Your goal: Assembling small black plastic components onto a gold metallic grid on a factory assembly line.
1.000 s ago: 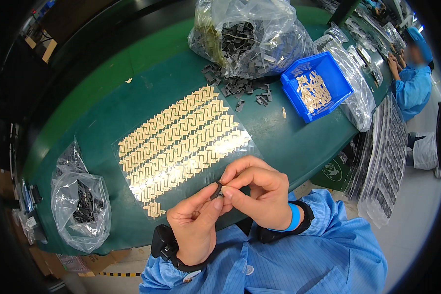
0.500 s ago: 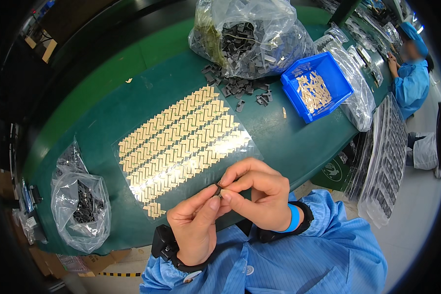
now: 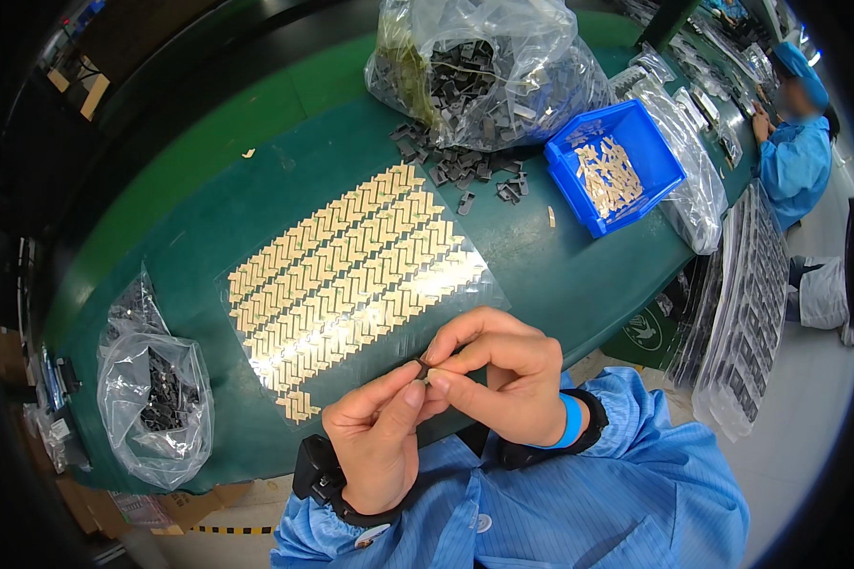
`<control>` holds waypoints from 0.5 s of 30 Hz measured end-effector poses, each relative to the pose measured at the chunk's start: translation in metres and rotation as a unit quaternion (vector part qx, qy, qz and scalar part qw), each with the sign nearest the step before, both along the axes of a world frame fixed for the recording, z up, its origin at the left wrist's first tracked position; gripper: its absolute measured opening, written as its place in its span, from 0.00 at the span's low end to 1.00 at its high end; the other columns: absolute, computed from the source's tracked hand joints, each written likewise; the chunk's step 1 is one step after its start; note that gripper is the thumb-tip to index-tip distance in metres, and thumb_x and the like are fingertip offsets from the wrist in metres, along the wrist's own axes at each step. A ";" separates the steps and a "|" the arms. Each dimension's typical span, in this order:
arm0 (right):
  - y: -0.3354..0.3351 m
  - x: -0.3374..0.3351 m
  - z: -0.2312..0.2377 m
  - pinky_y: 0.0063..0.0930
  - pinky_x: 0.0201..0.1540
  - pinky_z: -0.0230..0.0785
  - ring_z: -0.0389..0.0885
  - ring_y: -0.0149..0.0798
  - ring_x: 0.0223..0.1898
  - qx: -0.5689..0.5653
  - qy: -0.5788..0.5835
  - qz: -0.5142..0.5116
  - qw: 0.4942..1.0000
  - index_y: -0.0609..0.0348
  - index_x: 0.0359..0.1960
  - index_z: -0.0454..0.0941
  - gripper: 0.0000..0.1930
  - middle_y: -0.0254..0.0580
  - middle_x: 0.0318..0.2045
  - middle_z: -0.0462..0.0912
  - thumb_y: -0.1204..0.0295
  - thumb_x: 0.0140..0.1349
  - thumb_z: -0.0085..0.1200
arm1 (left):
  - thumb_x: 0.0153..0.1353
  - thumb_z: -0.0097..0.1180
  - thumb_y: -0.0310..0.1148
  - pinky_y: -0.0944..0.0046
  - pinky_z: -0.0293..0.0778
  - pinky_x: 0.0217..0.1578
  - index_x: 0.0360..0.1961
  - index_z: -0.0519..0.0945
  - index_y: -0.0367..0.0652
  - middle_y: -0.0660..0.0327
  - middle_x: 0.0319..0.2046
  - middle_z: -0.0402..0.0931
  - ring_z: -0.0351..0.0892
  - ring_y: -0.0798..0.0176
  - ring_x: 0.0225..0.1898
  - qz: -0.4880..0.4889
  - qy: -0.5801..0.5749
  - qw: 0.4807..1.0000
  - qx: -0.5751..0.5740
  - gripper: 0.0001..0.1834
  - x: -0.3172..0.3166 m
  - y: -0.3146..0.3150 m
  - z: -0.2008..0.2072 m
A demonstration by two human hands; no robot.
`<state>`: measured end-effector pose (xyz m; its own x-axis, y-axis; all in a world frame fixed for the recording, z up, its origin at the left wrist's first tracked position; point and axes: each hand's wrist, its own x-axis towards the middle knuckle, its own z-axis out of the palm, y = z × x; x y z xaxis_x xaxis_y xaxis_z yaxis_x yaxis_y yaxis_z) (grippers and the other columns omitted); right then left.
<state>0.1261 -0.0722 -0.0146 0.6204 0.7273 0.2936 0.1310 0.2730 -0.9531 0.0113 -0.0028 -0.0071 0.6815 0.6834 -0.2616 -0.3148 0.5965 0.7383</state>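
Close in front of me, both hands meet fingertip to fingertip over the table's near edge. My left hand [image 3: 381,431] pinches a small dark plastic part [image 3: 422,368] between thumb and index finger. From the other side my right hand [image 3: 503,379] grips the same part, its fingers hiding most of it. Just beyond my hands lies a clear sheet [image 3: 489,284] carrying rows of small cream-coloured adhesive pieces [image 3: 351,256]. At the sheet's near left corner the rows are partly bare, with a few pieces [image 3: 299,406] left.
A large clear bag [image 3: 531,57] of black parts stands at the far side, loose black parts [image 3: 465,169] spilling before it. Right of it is a blue bin [image 3: 579,204] with cream scraps. A smaller bag [image 3: 157,408] lies left. Another person [image 3: 797,161] sits far right.
Almost nothing differs. Both hands keep their pinch on the small part, with only a very slight shift of the fingers.
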 end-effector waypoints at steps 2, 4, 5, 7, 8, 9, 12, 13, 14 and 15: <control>0.000 0.000 0.000 0.20 0.33 0.68 0.75 0.30 0.30 -0.004 0.006 0.003 1.000 0.65 0.22 0.76 0.02 0.41 0.29 0.76 0.82 0.45 0.56 | 0.55 0.49 0.20 0.64 0.78 0.36 0.39 0.74 0.30 0.48 0.34 0.76 0.78 0.60 0.34 -0.001 0.000 1.000 -0.001 0.10 0.000 0.000 0.000; 0.000 0.000 0.000 0.20 0.33 0.68 0.75 0.30 0.30 -0.008 0.013 0.005 1.000 0.65 0.22 0.76 0.02 0.41 0.29 0.76 0.82 0.45 0.56 | 0.55 0.49 0.20 0.65 0.78 0.36 0.39 0.74 0.29 0.48 0.34 0.76 0.78 0.59 0.34 -0.003 -0.001 1.000 -0.002 0.10 -0.001 0.001 0.000; 0.000 0.000 0.000 0.20 0.33 0.68 0.75 0.30 0.31 -0.009 0.019 0.005 1.000 0.65 0.22 0.76 0.02 0.40 0.29 0.76 0.82 0.45 0.56 | 0.55 0.49 0.20 0.65 0.78 0.35 0.39 0.74 0.29 0.48 0.34 0.76 0.78 0.59 0.34 -0.005 -0.001 1.000 -0.004 0.10 -0.001 0.001 -0.001; 0.000 0.000 -0.001 0.20 0.33 0.67 0.75 0.30 0.31 -0.011 0.025 0.006 1.000 0.65 0.22 0.76 0.02 0.40 0.29 0.76 0.82 0.45 0.56 | 0.55 0.49 0.20 0.65 0.78 0.35 0.39 0.74 0.29 0.47 0.34 0.76 0.78 0.59 0.34 -0.007 -0.002 1.000 -0.006 0.10 -0.001 0.001 -0.001; 0.000 -0.001 -0.001 0.20 0.33 0.67 0.75 0.30 0.31 -0.011 0.030 0.007 0.999 0.65 0.22 0.76 0.02 0.40 0.29 0.76 0.82 0.45 0.57 | 0.55 0.49 0.20 0.66 0.78 0.35 0.39 0.74 0.29 0.47 0.34 0.76 0.79 0.59 0.34 -0.006 -0.002 1.000 -0.008 0.10 -0.001 0.001 -0.001; 0.000 -0.001 -0.001 0.20 0.34 0.67 0.75 0.30 0.31 -0.011 0.034 0.008 0.999 0.65 0.22 0.76 0.02 0.40 0.29 0.76 0.82 0.45 0.57 | 0.55 0.49 0.20 0.66 0.78 0.35 0.39 0.74 0.29 0.47 0.34 0.76 0.79 0.59 0.34 -0.005 -0.003 1.000 -0.009 0.10 -0.001 0.001 -0.001; 0.000 -0.001 -0.001 0.19 0.34 0.67 0.75 0.29 0.31 -0.010 0.040 0.008 0.999 0.65 0.22 0.76 0.02 0.40 0.29 0.76 0.82 0.45 0.57 | 0.55 0.48 0.19 0.66 0.78 0.35 0.39 0.74 0.29 0.47 0.34 0.76 0.79 0.59 0.34 -0.007 -0.002 1.000 -0.010 0.10 -0.001 0.001 -0.001; 0.000 -0.001 -0.002 0.19 0.34 0.67 0.75 0.29 0.31 -0.010 0.040 0.008 0.999 0.65 0.22 0.76 0.02 0.40 0.29 0.76 0.82 0.45 0.57 | 0.55 0.48 0.19 0.66 0.78 0.35 0.39 0.74 0.29 0.47 0.34 0.76 0.79 0.59 0.34 -0.007 -0.002 1.000 -0.010 0.10 -0.002 0.002 -0.001; 0.000 -0.001 -0.002 0.19 0.34 0.67 0.75 0.29 0.31 -0.013 0.040 0.008 0.999 0.65 0.22 0.76 0.02 0.40 0.29 0.76 0.82 0.45 0.56 | 0.55 0.48 0.19 0.66 0.78 0.35 0.39 0.74 0.29 0.47 0.34 0.76 0.79 0.59 0.34 -0.009 -0.007 1.000 -0.012 0.10 -0.002 0.002 -0.002; 0.000 -0.001 -0.002 0.19 0.34 0.67 0.74 0.29 0.31 -0.016 0.040 0.008 0.999 0.65 0.22 0.76 0.02 0.40 0.29 0.76 0.82 0.45 0.56 | 0.55 0.48 0.19 0.66 0.78 0.36 0.39 0.74 0.29 0.47 0.34 0.76 0.79 0.59 0.34 -0.010 -0.012 1.000 -0.013 0.10 -0.002 0.002 -0.003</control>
<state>0.1247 -0.0721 -0.0169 0.6288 0.7460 0.2194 0.0489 0.2437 -0.9686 0.0089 -0.0011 -0.0104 0.7014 0.6624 -0.2632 -0.3195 0.6223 0.7146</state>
